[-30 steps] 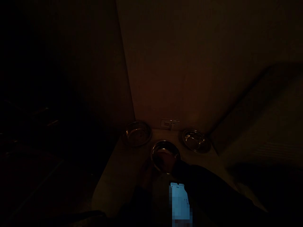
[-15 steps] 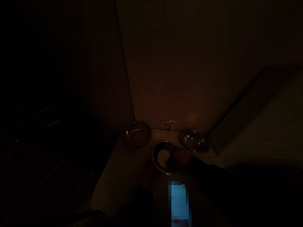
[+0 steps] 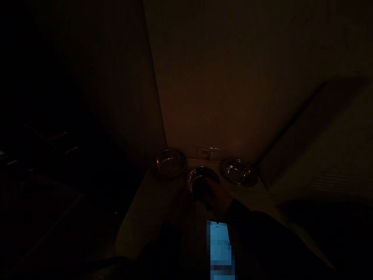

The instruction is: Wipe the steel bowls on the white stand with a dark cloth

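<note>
My right hand [image 3: 217,192] is over the near right side of the middle metal bowl [image 3: 196,174], with its fingers bent inward over a dark patch [image 3: 201,188] across the bowl's near part. I cannot tell whether they are clamped on something, perhaps a cloth, or only shading the metal. My left hand [image 3: 178,206] is by the bowl's near left side; it is too dark to tell if its fingers touch the rim, or whether they are apart or together.

The bowl is on the table [image 3: 140,221], in from the back edge, between a second metal bowl [image 3: 169,165] at the back left corner and a third metal bowl [image 3: 239,171] near the back right corner. A wall socket [image 3: 208,151] is just above the back edge. Nearer to me, below my right hand, glows a phone [image 3: 220,241], partly blurred out.

I judge the middle bowl to be thin metal: light, stiff, hard to break, but slick on its curved wall and quick to slide under a push. The rim looks the best place to hold, pinched on the left with the thumb outside, leaving the inside free.
</note>
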The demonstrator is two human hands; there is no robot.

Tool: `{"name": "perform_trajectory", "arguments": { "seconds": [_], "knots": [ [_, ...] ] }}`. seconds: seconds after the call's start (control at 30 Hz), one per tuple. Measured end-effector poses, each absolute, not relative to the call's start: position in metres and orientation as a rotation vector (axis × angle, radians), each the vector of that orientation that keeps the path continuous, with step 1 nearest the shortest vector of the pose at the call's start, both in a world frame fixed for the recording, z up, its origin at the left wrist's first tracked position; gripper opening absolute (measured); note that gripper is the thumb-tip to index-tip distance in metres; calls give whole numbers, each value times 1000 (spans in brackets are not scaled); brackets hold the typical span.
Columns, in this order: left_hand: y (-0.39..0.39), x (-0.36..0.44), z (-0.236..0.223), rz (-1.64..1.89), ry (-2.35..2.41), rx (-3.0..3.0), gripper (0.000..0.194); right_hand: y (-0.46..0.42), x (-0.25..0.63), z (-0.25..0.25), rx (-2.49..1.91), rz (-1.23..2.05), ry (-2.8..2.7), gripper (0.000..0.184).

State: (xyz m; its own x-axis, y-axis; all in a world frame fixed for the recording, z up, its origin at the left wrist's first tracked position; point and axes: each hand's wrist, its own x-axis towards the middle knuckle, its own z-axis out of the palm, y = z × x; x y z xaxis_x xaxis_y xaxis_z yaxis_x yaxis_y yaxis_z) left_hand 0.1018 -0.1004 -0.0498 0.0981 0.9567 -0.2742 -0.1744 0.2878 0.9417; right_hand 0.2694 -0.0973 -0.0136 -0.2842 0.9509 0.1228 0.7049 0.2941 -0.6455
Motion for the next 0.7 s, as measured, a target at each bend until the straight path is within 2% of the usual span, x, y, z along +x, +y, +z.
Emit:
{"name": "perform_trajectory", "arguments": {
  "seconds": [0.2, 0.47, 0.7],
  "knots": [
    [-123, 69, -38, 934, 1142, 917, 49, -121, 243, -25, -1264, 466, -2402, 39],
    [-141, 40, -50, 846, 1289, 1112, 46, -141, 233, -45, -1231, 451, -2531, 45],
    [-154, 36, -63, 855, 1598, 1492, 53, -154, 225, -55, -1212, 487, -2717, 37]
  ]
}}
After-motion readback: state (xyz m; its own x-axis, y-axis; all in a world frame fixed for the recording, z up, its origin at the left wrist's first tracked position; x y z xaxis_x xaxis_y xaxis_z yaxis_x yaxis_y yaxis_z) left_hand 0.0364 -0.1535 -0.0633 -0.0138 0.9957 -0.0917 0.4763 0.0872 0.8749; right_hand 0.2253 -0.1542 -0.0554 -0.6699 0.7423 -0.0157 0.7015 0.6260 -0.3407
